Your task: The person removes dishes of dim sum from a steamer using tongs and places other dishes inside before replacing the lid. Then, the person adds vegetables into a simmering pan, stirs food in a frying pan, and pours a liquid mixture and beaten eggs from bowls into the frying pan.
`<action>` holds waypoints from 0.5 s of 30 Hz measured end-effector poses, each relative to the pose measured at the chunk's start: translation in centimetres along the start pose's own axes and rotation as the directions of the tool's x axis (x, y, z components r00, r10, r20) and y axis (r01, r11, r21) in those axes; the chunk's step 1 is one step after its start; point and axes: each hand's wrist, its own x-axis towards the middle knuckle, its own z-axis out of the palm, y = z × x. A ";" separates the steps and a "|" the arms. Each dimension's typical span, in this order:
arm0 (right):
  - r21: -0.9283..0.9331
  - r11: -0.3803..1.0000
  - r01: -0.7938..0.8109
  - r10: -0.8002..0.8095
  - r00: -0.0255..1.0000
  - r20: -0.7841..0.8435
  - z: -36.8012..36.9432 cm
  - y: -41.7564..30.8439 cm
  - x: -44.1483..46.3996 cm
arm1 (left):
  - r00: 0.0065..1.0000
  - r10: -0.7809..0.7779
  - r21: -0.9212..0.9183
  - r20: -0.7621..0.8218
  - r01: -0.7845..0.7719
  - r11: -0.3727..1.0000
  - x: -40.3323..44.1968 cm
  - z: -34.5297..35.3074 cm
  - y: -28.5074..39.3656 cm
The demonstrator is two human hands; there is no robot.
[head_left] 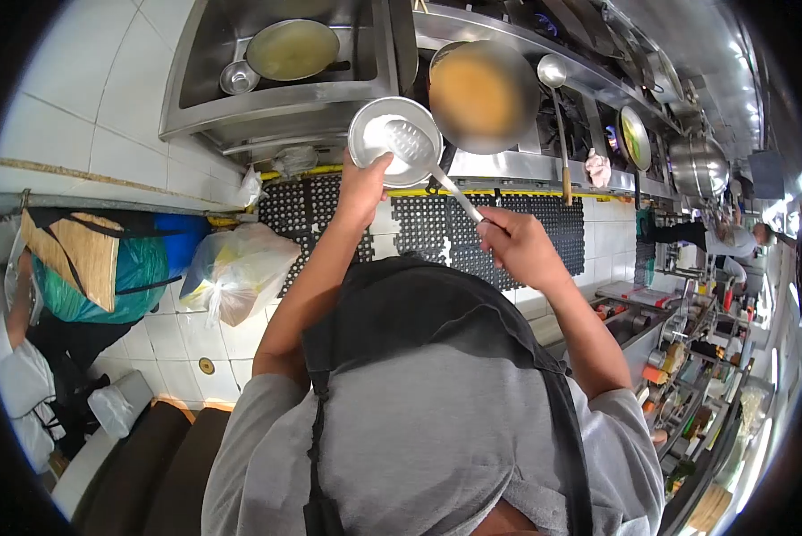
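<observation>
My left hand (362,192) is closed on the near rim of a round metal bowl (359,138), its thumb over the edge. Something white shows inside, though I cannot tell what it is. My right hand (519,247) grips the handle of a slotted spoon (410,143), whose perforated head is over the bowl's opening. Whether that head touches the contents cannot be seen. Just right of the bowl, on the stove, sits a large pan (529,100) with orange-brown contents, blurred in view.
To the left, a steel sink (276,118) holds a pan of cloudy liquid and a small metal bowl (238,79). A long ladle (553,73), a crumpled cloth (597,168) and another pan (633,138) lie along the stove. Filled bags (244,268) stand on the floor. Other people are at both sides.
</observation>
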 end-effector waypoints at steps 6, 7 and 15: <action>0.691 0.561 -0.456 0.311 0.890 0.335 -3.1 -0.1 0.5 | 0.994 -0.075 -0.095 0.079 0.083 0.992 1.7 0.5 0.3; 0.729 0.532 -0.431 0.294 0.901 0.318 -3.8 0.8 0.6 | 0.992 -0.079 -0.112 0.097 0.090 0.990 1.9 0.8 0.5; 0.669 0.661 -0.340 0.378 0.921 0.095 -7.8 11.3 6.6 | 0.995 -0.053 -0.122 0.084 0.063 0.990 3.1 5.7 3.1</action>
